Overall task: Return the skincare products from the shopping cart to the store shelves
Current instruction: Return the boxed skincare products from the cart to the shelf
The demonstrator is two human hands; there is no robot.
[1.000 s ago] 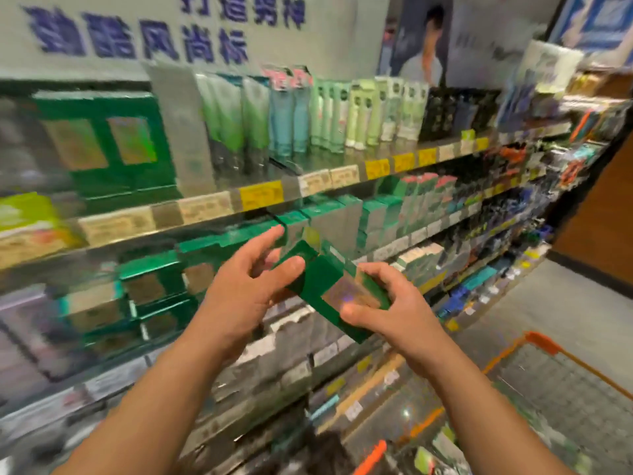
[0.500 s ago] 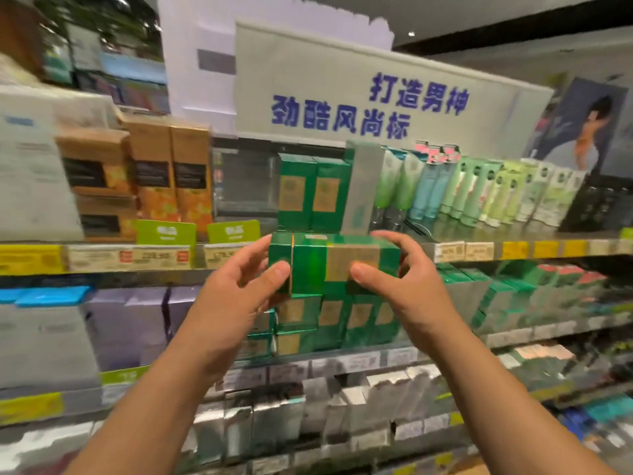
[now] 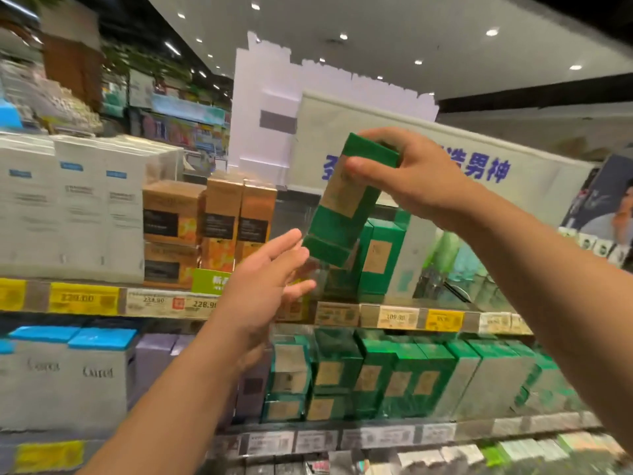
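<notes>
Gripping the top end of a tall green box (image 3: 346, 207), the right hand (image 3: 416, 176) holds it tilted above the upper shelf (image 3: 394, 315), thumb across the near face and fingers curled over the cap end, so the lid is partly covered. The box's lower end leans toward seven o'clock, hanging clear of the shelf board. Its tan label is too blurred to read.

At seven o'clock from the box, the left hand (image 3: 263, 293) hovers with fingers straight and spread, holding nothing; its fingertips come just beside the box's bottom corner, though I cannot tell whether they touch.

Behind the tilted box, at its five o'clock, more green boxes (image 3: 380, 258) stand upright on the same shelf, partly hidden by it. At nine o'clock sit orange boxes (image 3: 236, 224), then white boxes (image 3: 72, 207) further left. Price tags (image 3: 205, 304) run along the shelf edge, only some figures legible. A row of green boxes (image 3: 394, 375) fills the shelf below, smeared by motion. The blue lettering on the sign (image 3: 486, 169) above is half blocked by the right hand. No cart shows from where I stand.
</notes>
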